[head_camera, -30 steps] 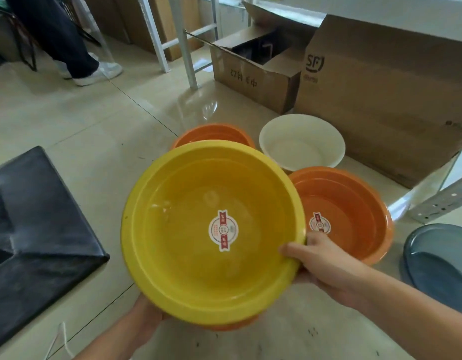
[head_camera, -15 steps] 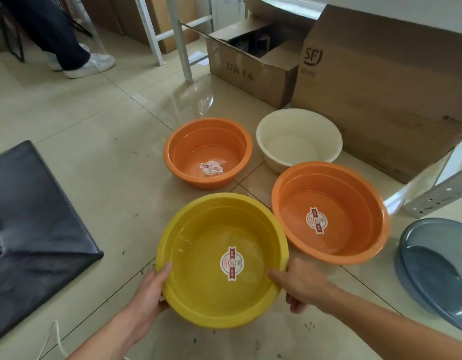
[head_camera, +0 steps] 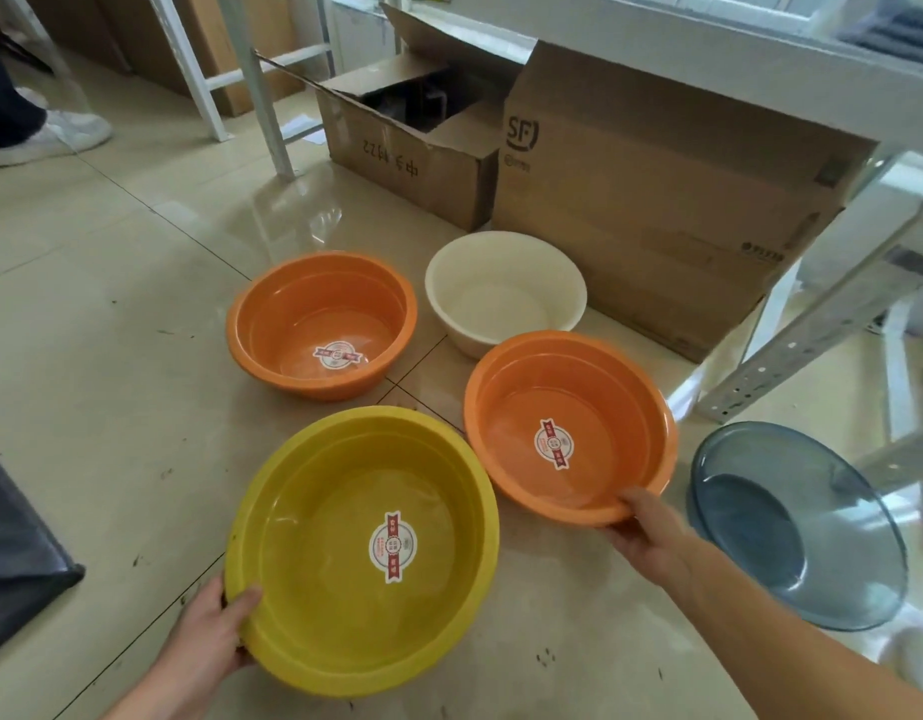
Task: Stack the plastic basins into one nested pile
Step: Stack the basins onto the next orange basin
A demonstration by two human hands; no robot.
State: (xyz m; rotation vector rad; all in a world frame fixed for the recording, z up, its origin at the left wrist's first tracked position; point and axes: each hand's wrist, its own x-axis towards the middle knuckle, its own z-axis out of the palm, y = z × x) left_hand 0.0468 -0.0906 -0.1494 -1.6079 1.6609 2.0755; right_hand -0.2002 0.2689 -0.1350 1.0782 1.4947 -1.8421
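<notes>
Several basins rest on the tiled floor. The yellow basin (head_camera: 314, 543) sits nearest me, and my left hand (head_camera: 210, 636) grips its near-left rim with the thumb inside. To its right is a large orange basin (head_camera: 605, 449); my right hand (head_camera: 651, 532) holds its near rim. Farther back lie a second orange basin (head_camera: 293, 314) and a cream basin (head_camera: 506, 293). A translucent blue-grey basin (head_camera: 797, 522) lies at the far right.
Two cardboard boxes (head_camera: 657, 200) stand behind the basins under a white metal rack, whose perforated leg (head_camera: 812, 335) slants down at right. A black bag (head_camera: 12, 553) lies at the left edge. A person's shoe (head_camera: 49, 137) is at far left.
The yellow basin came down from in front of me onto the floor. My right hand left its rim and moved right onto the large orange basin's rim. My left hand stays on the yellow basin.
</notes>
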